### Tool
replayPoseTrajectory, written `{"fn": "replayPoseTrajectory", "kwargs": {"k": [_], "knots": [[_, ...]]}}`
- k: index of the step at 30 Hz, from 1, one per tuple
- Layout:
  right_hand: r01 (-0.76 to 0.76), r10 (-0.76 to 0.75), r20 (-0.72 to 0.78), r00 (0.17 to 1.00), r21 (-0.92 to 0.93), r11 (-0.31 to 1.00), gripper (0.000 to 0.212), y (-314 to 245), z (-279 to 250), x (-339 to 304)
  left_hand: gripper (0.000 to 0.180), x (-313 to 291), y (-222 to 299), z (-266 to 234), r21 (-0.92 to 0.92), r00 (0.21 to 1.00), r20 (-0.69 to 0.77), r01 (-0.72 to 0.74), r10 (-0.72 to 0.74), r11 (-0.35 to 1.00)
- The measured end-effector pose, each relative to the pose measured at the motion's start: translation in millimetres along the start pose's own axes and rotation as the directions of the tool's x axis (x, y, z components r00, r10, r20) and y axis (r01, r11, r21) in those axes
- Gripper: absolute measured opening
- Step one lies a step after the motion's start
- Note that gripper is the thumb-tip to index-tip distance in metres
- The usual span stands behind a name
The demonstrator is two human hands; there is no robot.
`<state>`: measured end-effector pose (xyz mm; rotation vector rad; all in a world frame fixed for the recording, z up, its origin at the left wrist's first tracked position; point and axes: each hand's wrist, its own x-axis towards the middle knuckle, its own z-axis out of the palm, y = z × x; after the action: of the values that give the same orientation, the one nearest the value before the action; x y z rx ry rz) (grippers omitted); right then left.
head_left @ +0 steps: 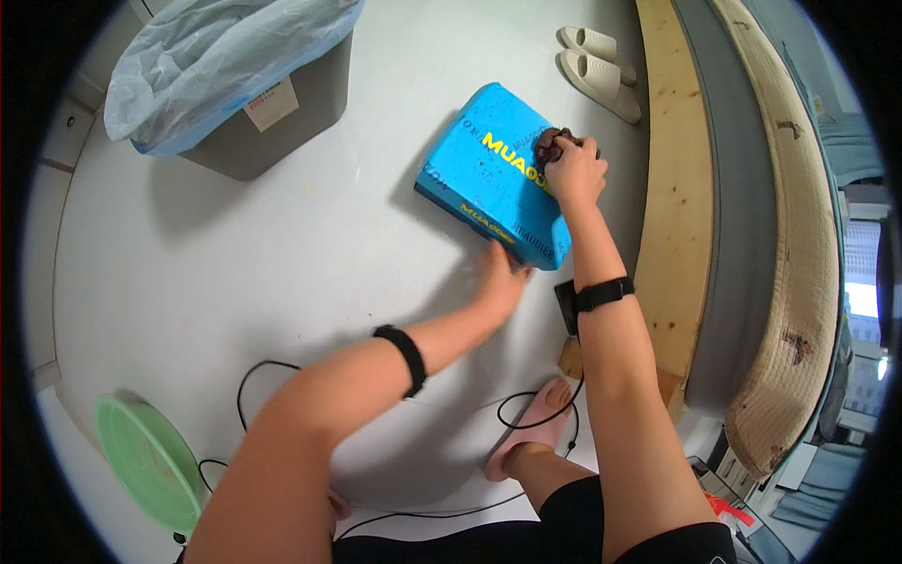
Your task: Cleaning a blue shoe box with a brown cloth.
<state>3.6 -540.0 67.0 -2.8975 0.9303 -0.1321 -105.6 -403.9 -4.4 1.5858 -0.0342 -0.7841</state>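
Observation:
A blue shoebox-like box [489,174] with yellow and dark lettering is tilted in front of me, its lid side facing up. My left hand [505,275] grips its near lower edge, with some fingers hidden by the box. In my right hand [578,172] is a crumpled dark brown cloth [554,146], pressed against the box's top near its right edge. Faint dark smudges or print show on the blue surface. I cannot tell whether the box touches the floor.
A grey bin [282,132] lined with a pale blue bag stands at the upper left. At lower left is a green basin [146,461]. Beige slippers [601,80] lie by the wooden bed rail [669,235]. Black cables [423,514] cross the floor near my pink slipper [531,432].

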Motion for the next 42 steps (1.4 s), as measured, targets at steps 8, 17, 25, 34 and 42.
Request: {"fn": "replayPoseTrajectory", "kwargs": {"k": [8,17,25,34,42], "knots": [[0.113,-0.11,-0.052,0.993,0.064,0.992,0.026,-26,4,-12,0.058,22,30,-130,0.324,0.868,-0.211,-0.372,0.449,0.87],[0.513,-0.533,0.007,0.846,0.265,0.817,0.03,-99,-1,-109,0.051,23,14,-136,-0.016,0.906,-0.247,-0.359,0.345,0.933],[0.19,-0.186,-0.139,0.973,0.016,0.982,0.028,-35,19,51,0.056,46,29,-131,0.38,0.9,-0.281,-0.215,0.334,0.899],[0.26,-0.264,-0.077,0.961,-0.066,0.963,0.026,-115,12,39,0.059,46,37,-138,0.218,0.961,-0.189,-0.16,0.202,0.963],[0.813,-0.786,0.215,0.579,-0.084,0.576,0.029,-123,-12,-47,0.055,37,32,-136,0.282,0.914,-0.306,-0.179,0.266,0.942]]}}
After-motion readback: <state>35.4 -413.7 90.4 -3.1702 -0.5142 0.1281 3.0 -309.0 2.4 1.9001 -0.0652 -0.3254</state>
